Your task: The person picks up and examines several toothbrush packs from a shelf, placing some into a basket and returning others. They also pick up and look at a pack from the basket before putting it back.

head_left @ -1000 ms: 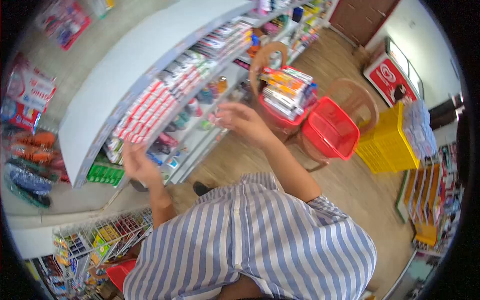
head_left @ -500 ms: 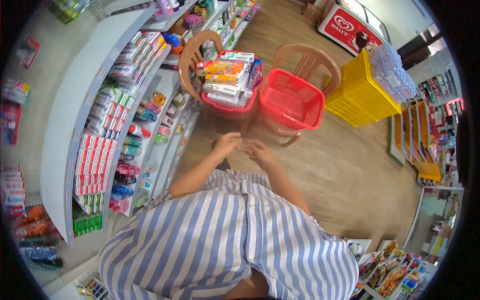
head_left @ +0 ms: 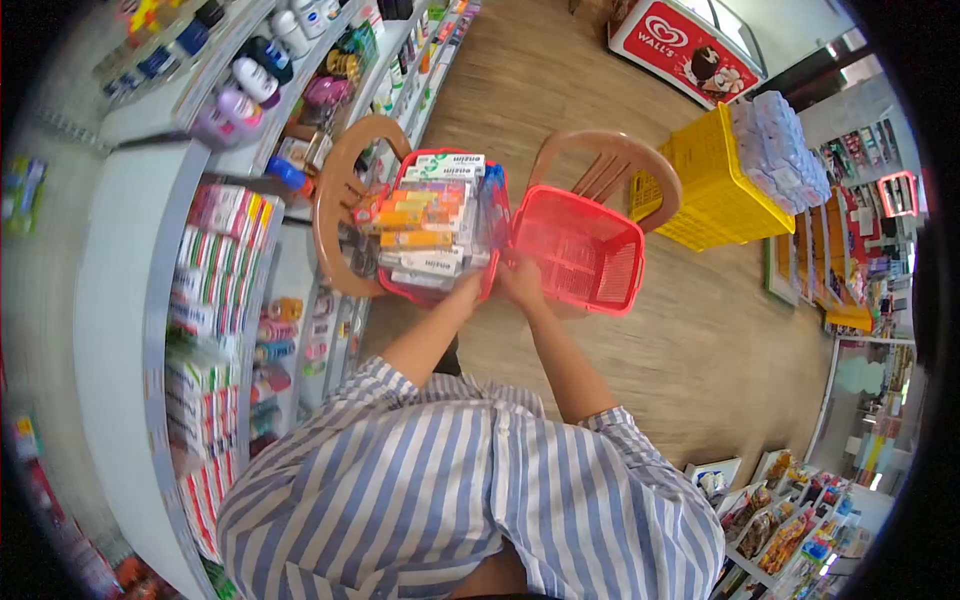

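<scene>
A red plastic basket packed with toothpaste boxes and other small packs sits on a brown plastic chair. My left hand is at its near right corner, fingertips right by the rim. Just to the right, my right hand reaches into the narrow gap between this basket and a second red basket, close to the latter's near left corner. The second basket stands on another brown chair, its bare bottom showing. The fingers of both hands are blurred and partly hidden.
Shelves with boxed toothpaste and roll-on bottles run along the left. Behind the chairs stand a yellow crate with a wrapped pack on it and a red ice-cream freezer. Snack shelves are at the lower right.
I have come nearer the baskets, which now appear lower in view. Both hands, held in front of my body before, have reached forward to the adjoining corners of the baskets.
</scene>
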The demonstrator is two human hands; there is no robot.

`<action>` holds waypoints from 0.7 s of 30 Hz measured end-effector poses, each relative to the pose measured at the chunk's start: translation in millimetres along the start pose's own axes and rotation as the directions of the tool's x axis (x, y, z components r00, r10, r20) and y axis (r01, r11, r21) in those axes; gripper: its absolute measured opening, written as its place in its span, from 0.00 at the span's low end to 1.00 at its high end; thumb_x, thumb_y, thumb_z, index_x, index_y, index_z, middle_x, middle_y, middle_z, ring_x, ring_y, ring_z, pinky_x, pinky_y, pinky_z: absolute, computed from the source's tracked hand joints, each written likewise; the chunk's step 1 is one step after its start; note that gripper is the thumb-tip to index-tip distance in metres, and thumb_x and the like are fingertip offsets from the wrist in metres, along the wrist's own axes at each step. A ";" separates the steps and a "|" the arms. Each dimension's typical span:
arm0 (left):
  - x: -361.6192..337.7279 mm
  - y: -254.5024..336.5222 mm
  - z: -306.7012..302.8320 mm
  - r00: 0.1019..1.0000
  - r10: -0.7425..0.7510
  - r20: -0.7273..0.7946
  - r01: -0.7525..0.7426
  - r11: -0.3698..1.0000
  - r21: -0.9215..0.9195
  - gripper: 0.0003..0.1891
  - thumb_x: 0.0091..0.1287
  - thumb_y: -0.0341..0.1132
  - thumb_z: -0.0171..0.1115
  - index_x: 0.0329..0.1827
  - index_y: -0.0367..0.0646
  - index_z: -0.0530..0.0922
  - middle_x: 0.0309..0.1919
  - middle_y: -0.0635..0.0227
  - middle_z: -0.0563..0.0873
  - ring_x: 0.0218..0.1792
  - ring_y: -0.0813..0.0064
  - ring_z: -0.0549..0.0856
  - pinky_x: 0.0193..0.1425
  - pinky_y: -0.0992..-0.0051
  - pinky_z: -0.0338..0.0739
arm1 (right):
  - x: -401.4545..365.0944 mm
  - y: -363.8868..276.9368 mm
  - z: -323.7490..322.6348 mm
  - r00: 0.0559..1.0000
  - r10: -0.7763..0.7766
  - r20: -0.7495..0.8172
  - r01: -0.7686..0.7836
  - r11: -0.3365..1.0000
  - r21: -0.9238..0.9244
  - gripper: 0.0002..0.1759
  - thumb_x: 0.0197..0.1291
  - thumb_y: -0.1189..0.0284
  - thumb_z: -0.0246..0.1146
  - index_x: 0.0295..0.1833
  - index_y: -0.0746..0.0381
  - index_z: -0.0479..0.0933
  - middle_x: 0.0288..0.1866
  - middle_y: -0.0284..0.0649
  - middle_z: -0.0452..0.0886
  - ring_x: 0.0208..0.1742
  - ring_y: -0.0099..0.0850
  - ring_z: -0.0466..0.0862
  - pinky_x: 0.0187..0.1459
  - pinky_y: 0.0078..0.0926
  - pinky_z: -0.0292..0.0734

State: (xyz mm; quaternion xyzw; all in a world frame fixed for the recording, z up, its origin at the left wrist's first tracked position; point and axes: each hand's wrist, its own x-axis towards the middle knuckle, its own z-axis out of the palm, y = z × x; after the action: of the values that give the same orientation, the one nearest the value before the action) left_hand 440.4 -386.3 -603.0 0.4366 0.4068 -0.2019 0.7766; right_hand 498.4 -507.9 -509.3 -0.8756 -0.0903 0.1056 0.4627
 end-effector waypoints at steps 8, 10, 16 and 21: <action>-28.4 135.6 64.5 0.990 -0.131 -0.060 0.127 0.989 -0.075 0.26 0.64 0.57 0.57 0.62 0.56 0.73 0.58 0.73 0.78 0.57 0.72 0.76 0.55 0.60 0.69 | 119.9 7.4 52.5 0.996 0.089 -0.028 -0.094 0.938 -0.334 0.17 0.54 0.70 0.61 0.49 0.66 0.77 0.44 0.57 0.80 0.51 0.54 0.79 0.53 0.48 0.75; -5.3 131.0 59.7 0.985 -0.167 -0.033 0.164 0.982 -0.092 0.25 0.64 0.57 0.57 0.60 0.56 0.73 0.57 0.74 0.79 0.57 0.73 0.75 0.57 0.61 0.68 | 127.8 8.2 58.8 0.973 0.229 -0.028 -0.222 0.898 -0.380 0.18 0.57 0.68 0.58 0.53 0.62 0.75 0.43 0.57 0.82 0.51 0.56 0.81 0.52 0.51 0.77; 46.9 102.7 46.0 0.973 -0.227 0.033 0.229 0.967 -0.113 0.23 0.63 0.59 0.57 0.54 0.57 0.76 0.53 0.77 0.79 0.57 0.76 0.73 0.60 0.62 0.62 | 141.0 -36.8 40.7 0.875 0.481 0.046 -0.383 0.749 -0.541 0.18 0.61 0.63 0.56 0.55 0.58 0.73 0.47 0.55 0.84 0.48 0.56 0.84 0.47 0.53 0.79; 41.6 101.1 42.5 0.964 -0.258 -0.062 0.249 0.961 -0.124 0.16 0.65 0.55 0.56 0.48 0.58 0.77 0.43 0.77 0.83 0.45 0.79 0.79 0.57 0.66 0.65 | 138.7 -36.9 33.9 0.867 0.480 0.133 -0.309 0.728 -0.612 0.18 0.61 0.62 0.57 0.55 0.57 0.72 0.48 0.55 0.84 0.49 0.55 0.84 0.47 0.53 0.79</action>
State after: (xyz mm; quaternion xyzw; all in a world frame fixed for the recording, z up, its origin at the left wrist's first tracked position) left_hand 551.8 -366.1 -572.5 0.3431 0.5000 -0.2588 0.7519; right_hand 620.5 -425.1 -511.4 -0.9473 0.0072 0.2942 0.1267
